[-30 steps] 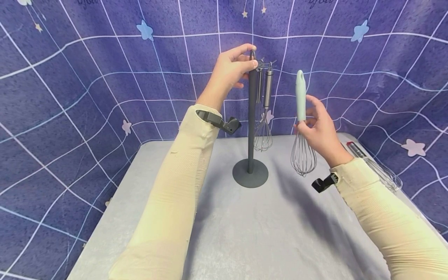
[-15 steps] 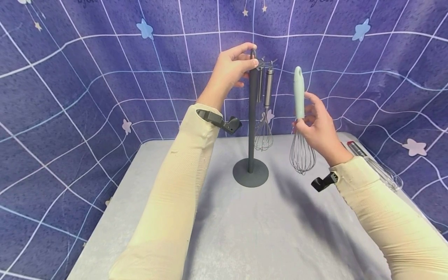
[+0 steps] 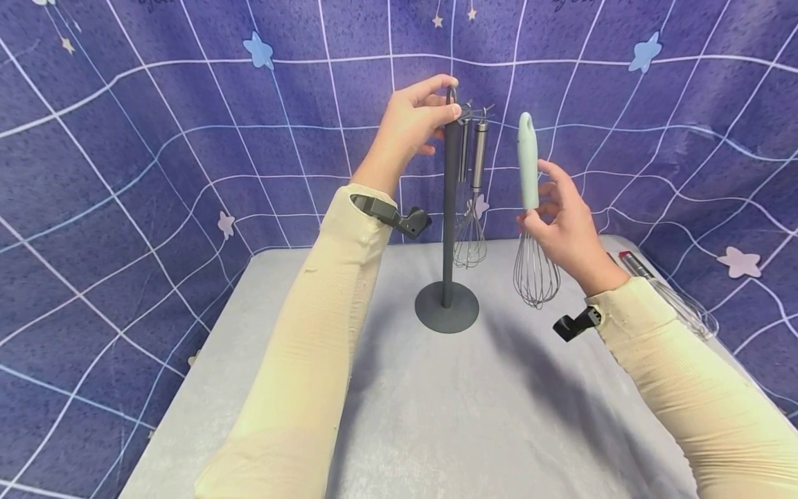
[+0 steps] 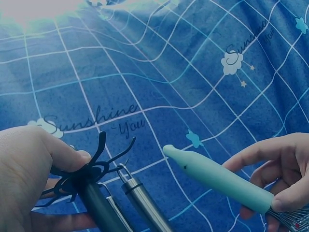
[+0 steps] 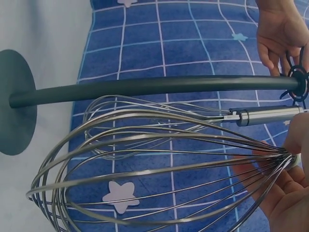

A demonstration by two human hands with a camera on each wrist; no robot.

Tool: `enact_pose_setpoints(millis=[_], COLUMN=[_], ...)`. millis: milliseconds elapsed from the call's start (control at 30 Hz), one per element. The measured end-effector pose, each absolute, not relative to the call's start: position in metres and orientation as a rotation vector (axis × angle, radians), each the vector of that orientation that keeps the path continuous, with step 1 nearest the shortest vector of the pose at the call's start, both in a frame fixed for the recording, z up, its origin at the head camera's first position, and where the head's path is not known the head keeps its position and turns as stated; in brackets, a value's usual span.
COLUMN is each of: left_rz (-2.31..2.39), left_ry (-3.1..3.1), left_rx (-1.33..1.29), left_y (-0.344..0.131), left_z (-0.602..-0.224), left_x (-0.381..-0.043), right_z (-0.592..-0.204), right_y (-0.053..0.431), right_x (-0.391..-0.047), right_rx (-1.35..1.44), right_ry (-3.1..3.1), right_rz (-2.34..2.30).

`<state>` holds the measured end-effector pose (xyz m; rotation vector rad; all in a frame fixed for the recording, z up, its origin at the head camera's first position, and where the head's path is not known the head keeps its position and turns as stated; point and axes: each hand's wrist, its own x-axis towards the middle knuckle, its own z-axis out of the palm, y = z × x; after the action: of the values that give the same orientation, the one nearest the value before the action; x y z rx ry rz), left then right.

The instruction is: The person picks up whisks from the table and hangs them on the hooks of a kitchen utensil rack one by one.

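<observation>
Step in hand, my read: hanging the mint whisk (image 3: 528, 170) on the dark stand (image 3: 448, 222). Not seated yet; whisk sits just right of the hooks (image 4: 102, 142), near but apart from them, handle end up, top leaning slightly left.

Hands: left hand (image 3: 414, 118) closed round the stand's top, thumb against the hook ring, likely steadying it. Right hand (image 3: 564, 222) pinches the whisk where handle meets wires, thumb near side, fingers curled behind; no slack visible.

Next move should call for: shift left, turn the handle's hole to face a free hook tip, slip it over, lower until it bears. Left hand should hold on; side load up top could tip the stand. Hole is edge-on from the left wrist view, so alignment there can't be judged.

Already on the hooks: steel whisk (image 3: 478, 156), plus a slim steel handle (image 3: 463, 152) beside it, partly hidden by the pole. Another whisk (image 3: 679, 305) lies on the counter (image 3: 399, 430), far right, red at its end.

Materials: mint handle smooth, matte, tapered, probably plastic or silicone; wires thin, shiny, balloon-shaped, likely springy. Hanging steel handle tubular, brushed, wire loop on top. Stand matte grey, round pole, flat disc base (image 3: 447, 320). Backdrop (image 3: 299, 152) rumpled cloth, grid and stars.
</observation>
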<state>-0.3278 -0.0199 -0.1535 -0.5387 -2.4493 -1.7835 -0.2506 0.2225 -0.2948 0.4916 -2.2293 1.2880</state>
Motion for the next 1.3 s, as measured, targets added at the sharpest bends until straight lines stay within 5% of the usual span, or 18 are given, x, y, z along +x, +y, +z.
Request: enact_pose_setpoints(millis=[1300], left_rz=[-1.765], left_ry=[-2.448], left_rx=[-0.533], left_y=[-0.019], left_z=[-0.154], left_x=[-0.328], right_z=[-0.285], right_y=[0.209], right_x=[-0.248], right_rx=[0.645], right_ry=[-2.178], right_rz=[1.274])
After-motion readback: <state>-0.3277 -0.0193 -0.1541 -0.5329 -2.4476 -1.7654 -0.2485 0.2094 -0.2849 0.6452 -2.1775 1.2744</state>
